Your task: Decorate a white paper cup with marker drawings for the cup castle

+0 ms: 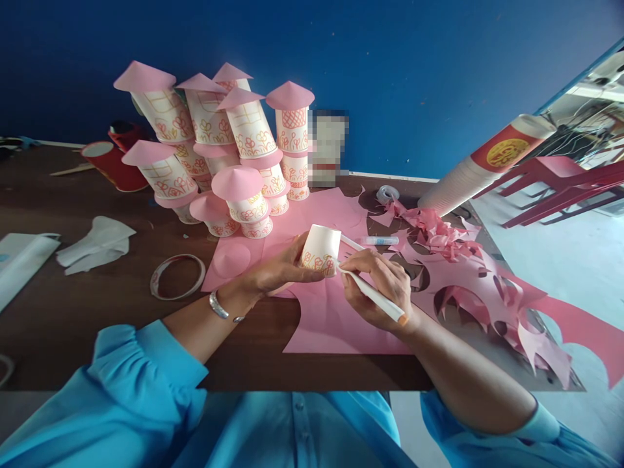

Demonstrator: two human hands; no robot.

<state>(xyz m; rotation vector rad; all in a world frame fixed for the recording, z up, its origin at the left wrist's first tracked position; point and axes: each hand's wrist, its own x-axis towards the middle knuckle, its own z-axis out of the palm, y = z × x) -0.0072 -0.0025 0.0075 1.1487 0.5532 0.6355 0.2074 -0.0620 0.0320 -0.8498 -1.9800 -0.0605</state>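
Note:
My left hand [280, 268] is wrapped round a white paper cup [322, 244] with red and orange flowers drawn along its lower part. The cup is held tilted above pink paper [322, 318]. In my right hand [383, 286] is a white marker [377, 299] with an orange end, its tip at the drawn band of the cup. Another white pen-like stick [350, 242] shows just behind the cup, partly hidden. Beyond my hands stand several decorated paper-cup towers [253, 133] with pink cone roofs. A flat pink cone [232, 261] lies left of the cup.
A roll of tape [177, 277] and crumpled white paper [97, 244] lie on the left. Pink paper scraps [453, 234], a glue stick [380, 240] and a tall leaning stack of cups [468, 172] are on the right. A red can [114, 166] lies at the back left.

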